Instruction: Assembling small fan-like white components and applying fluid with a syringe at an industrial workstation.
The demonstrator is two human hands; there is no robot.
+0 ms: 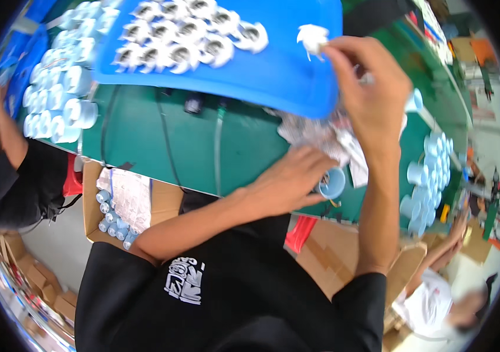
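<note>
My right hand (374, 88) is raised over the right end of a blue tray (285, 82), thumb and fingers pinching a small white fan wheel (312, 40) with pointed blades. Several similar white fan wheels with dark centres (190, 30) stand in rows at the tray's left. Lower down, near the table's front edge, my left hand (294, 179) has its fingers closed on a light-blue round cup-shaped housing (333, 183). The housing lies tilted with its open rim toward the right, and small metallic and dark parts show inside. My fingers hide part of it.
Light-blue housings crowd the green table (138, 129) at left (56, 100) and right (429, 176). Crumpled clear plastic bags (314, 132) lie beyond my left hand. Cables cross the table. A cardboard box (165, 202) holds more housings below. Other people (18, 182) work on either side.
</note>
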